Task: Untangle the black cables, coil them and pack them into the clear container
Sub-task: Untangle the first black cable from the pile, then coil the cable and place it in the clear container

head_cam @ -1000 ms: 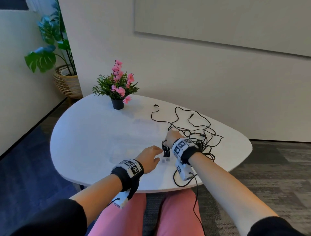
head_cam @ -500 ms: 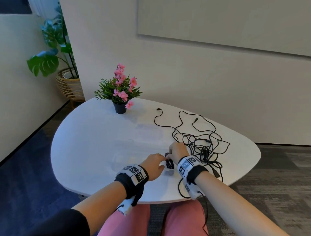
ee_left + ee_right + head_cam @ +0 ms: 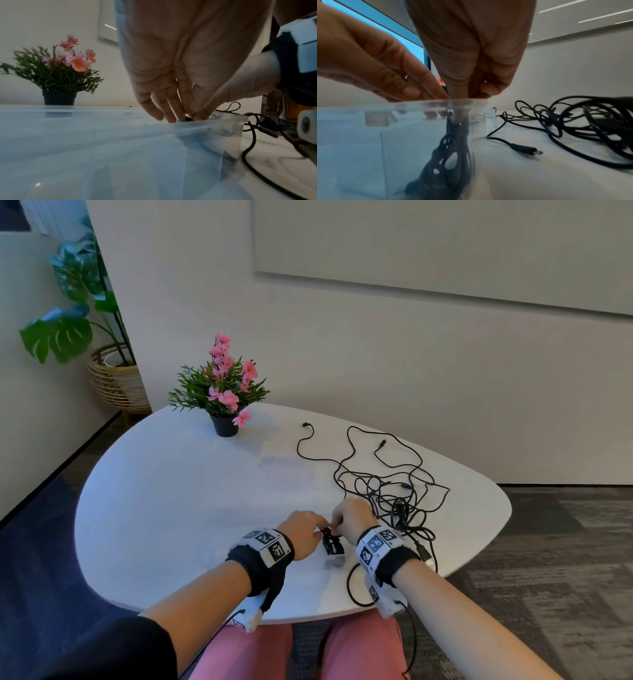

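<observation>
A coiled black cable [image 3: 450, 155] stands upright inside the clear container [image 3: 402, 106], near the table's front edge. My right hand [image 3: 464, 94] pinches the top of that coil at the container's rim. My left hand [image 3: 171, 116] reaches in from the left with straight fingers, its tips touching the coil's top just inside the rim. In the head view both hands, left [image 3: 318, 525] and right [image 3: 337, 523], meet over the coil [image 3: 332, 544]. A loose tangle of black cables [image 3: 394, 494] lies right of the hands.
A small potted plant with pink flowers [image 3: 224, 405] stands at the back left of the white table [image 3: 188, 508]. A USB plug [image 3: 527, 149] lies beside the container. Two cable ends [image 3: 306, 425] trail toward the wall. My knees are under the near edge.
The right hand has lowered the coil into the container. The left hand has moved right and now touches the coil's top. The tangle has not shifted.
</observation>
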Demonstrator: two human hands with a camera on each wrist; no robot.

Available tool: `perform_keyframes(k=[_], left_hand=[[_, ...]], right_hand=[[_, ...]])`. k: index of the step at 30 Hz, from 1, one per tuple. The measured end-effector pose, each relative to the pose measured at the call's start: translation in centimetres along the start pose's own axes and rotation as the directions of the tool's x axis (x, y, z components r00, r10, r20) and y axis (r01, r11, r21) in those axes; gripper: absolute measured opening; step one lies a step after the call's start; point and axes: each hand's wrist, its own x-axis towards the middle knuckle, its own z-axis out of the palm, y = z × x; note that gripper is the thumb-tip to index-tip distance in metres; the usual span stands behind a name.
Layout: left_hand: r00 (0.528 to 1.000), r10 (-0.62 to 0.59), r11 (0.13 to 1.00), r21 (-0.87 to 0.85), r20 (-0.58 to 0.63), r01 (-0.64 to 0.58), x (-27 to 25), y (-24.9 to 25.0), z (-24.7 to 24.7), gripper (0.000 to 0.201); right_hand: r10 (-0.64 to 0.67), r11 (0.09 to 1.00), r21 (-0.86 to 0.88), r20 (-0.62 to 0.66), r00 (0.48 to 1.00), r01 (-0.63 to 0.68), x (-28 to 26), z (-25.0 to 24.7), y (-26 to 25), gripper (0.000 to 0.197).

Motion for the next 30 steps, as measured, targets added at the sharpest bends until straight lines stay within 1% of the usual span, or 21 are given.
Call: perform_keyframes(k=[2,5,7,9,10,12,14,16,19,22,23,25,28,30], left_hand=[[1.0,0.0,0.998,0.059,0.015,-0.001,0.6,0.0,-0.2,0.037],[0.999,0.011,0.979,0.202,0.052,-0.021,1.4,0.3,-0.6,0.032],[0.997,-0.003,0.956,0.291,0.073,-0.019,1.8,0.8,-0.8,0.03],[0.997,-0.024,0.954,0.299,0.08,-0.001,2.5,1.4,-0.7,0.031],[0.995,-0.022,0.955,0.297,0.092,-0.006,3.0,1.7,-0.5,0.033],[0.987,0.01,0.949,0.309,0.163,-0.06,3.6,2.4,-0.2,0.037],[0.974,0.011,0.932,0.351,0.226,-0.092,4.0,3.1,0.3,0.034],[0.969,0.016,0.91,0.398,0.248,-0.117,4.3,3.5,0.9,0.029],[0.961,0.02,0.879,0.454,0.275,-0.148,4.4,3.5,1.0,0.031],[0.948,0.093,0.833,0.498,0.305,-0.242,4.0,2.5,0.4,0.031],[0.943,0.123,0.811,0.516,0.309,-0.275,3.7,1.9,0.2,0.033],[0.941,0.14,0.805,0.518,0.308,-0.29,3.0,0.7,-0.2,0.039],[0.947,0.089,0.804,0.539,0.309,-0.251,1.9,-1.4,-1.3,0.041],[0.952,0.036,0.804,0.557,0.305,-0.209,1.3,-2.7,-2.6,0.041]], right_hand=[[-0.022,0.999,0.035,-0.04,0.999,0.024,-0.4,-0.2,0.1,0.016],[-0.066,0.996,0.053,-0.089,0.994,0.07,-1.3,-0.7,0.2,0.03],[-0.033,0.994,0.096,-0.148,0.988,0.047,-1.8,-1.1,1.1,0.029],[0.038,0.992,0.128,-0.183,0.982,-0.014,-2.5,-1.2,2.1,0.027],[0.074,0.988,0.143,-0.169,0.983,-0.049,-2.8,-1.2,2.5,0.026],[0.123,0.979,0.174,-0.119,0.985,-0.101,-3.3,-0.7,2.9,0.025],[0.146,0.973,0.194,-0.111,0.983,-0.123,-3.4,-0.3,2.9,0.024],[0.157,0.967,0.221,-0.128,0.979,-0.126,-3.4,0.0,2.9,0.024],[0.165,0.947,0.298,-0.135,0.977,-0.119,-3.6,-0.1,2.9,0.021],[0.143,0.915,0.395,-0.111,0.984,-0.088,-4.0,-0.8,3.6,0.021],[0.138,0.916,0.392,-0.121,0.983,-0.081,-4.2,-1.3,3.9,0.022],[0.155,0.94,0.33,-0.186,0.97,-0.087,-4.2,-2.3,5.1,0.025],[0.215,0.975,0.12,-0.274,0.937,-0.189,-3.5,-3.3,7.0,0.036],[0.245,0.968,0.026,-0.284,0.927,-0.248,-2.6,-3.5,8.0,0.044]])
